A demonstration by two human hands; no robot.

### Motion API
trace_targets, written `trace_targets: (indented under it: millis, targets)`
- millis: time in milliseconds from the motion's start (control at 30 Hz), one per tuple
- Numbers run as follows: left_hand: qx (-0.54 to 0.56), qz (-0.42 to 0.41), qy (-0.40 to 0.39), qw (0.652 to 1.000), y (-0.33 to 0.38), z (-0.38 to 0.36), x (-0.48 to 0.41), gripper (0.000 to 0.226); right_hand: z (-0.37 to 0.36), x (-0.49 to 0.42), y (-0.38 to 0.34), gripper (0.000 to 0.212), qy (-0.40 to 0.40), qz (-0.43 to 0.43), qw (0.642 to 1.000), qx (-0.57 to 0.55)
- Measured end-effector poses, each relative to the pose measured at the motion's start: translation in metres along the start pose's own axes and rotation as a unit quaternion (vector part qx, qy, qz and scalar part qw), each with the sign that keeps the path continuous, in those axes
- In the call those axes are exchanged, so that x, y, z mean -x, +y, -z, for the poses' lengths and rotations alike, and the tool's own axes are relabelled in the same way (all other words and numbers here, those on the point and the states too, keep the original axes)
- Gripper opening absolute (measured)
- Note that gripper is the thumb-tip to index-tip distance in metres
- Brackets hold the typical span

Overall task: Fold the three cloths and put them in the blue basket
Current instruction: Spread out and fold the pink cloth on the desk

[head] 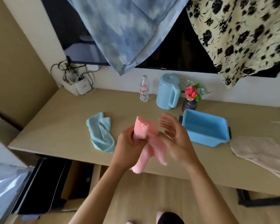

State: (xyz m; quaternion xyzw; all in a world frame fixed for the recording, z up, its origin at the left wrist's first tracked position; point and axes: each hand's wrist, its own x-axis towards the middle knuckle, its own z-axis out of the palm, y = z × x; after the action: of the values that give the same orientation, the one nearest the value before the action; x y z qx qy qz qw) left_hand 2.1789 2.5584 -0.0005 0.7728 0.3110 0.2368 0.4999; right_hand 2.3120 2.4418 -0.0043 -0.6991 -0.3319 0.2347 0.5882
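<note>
a crumpled pale blue cloth (101, 132) lies on the beige wooden desk (58, 120) – unfolded. left hand (129, 143) clenched around a fluffy pink cloth (145, 143), held above the desk edge; right hand (174, 135) open, fingers spread, beside it. first fold seems underway – next, pinch a corner. empty blue plastic basket (205, 128), then a beige cloth (259, 151), at right

Two bare forearms reach in from the bottom edge, uncovered from elbow to wrist, with no sleeve on either. The left hand (129, 146) and right hand (176, 136) show no ring, watch or bracelet. The right hand's fingers (166, 122) are blurred, so nails cannot be made out.
</note>
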Motion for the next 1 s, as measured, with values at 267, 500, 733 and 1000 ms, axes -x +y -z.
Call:
trace_targets:
  millis: [267,500,733,1000]
  targets:
    - [0.014,0.004,-0.022,1.000,-0.001,-0.003,-0.088,0.010,-0.006,-0.100,-0.010,0.023,-0.020,0.045,0.997,0.065]
    - [0.047,0.014,-0.004,0.999,-0.007,0.000,-0.142,0.066,-0.011,-0.163,-0.008,0.006,-0.042,0.058,0.994,0.083]
    - [0.000,-0.090,-0.153,0.984,-0.006,0.012,-0.201,0.053,0.004,-0.202,-0.015,0.013,0.010,0.058,0.994,0.094]
    - [-0.137,-0.131,-0.196,0.962,-0.031,0.046,-0.272,0.030,0.036,-0.227,-0.018,0.006,0.094,0.049,0.990,0.093]
